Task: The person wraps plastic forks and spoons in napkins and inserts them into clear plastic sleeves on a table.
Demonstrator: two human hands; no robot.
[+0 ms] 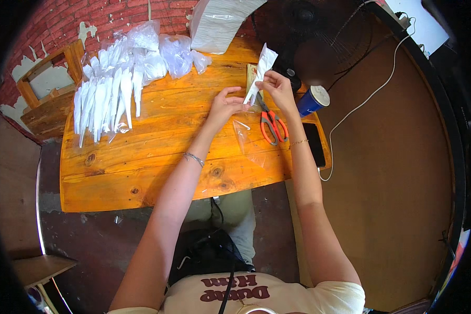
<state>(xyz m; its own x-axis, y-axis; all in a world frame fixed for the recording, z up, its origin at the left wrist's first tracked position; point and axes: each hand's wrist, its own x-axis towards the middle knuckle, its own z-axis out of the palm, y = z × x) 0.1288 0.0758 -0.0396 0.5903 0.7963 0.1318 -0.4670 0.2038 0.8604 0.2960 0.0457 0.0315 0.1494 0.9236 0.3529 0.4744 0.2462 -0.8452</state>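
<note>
My right hand (276, 88) pinches a white paper napkin (266, 62) wrapped around white plastic cutlery, whose handle ends (250, 97) stick out at the lower end. The fingertips of my left hand (227, 105) are at those ends; whether they grip them cannot be told. Scissors with orange and grey handles (274, 126) lie just below my right hand, their blades partly hidden. A small printed packet (251, 74) lies behind the bundle. At the table's left, many similar napkin-wrapped bundles (100, 104) lie in rows beside clear plastic bags (175, 55).
A stack of white napkins (216, 29) stands at the wooden table's (141, 172) back edge. A clear plastic wrapper (248, 143) lies near the front. At the right are a blue cup (313, 101), a phone (314, 143) with a white cable (361, 104), and a dark fan (318, 43).
</note>
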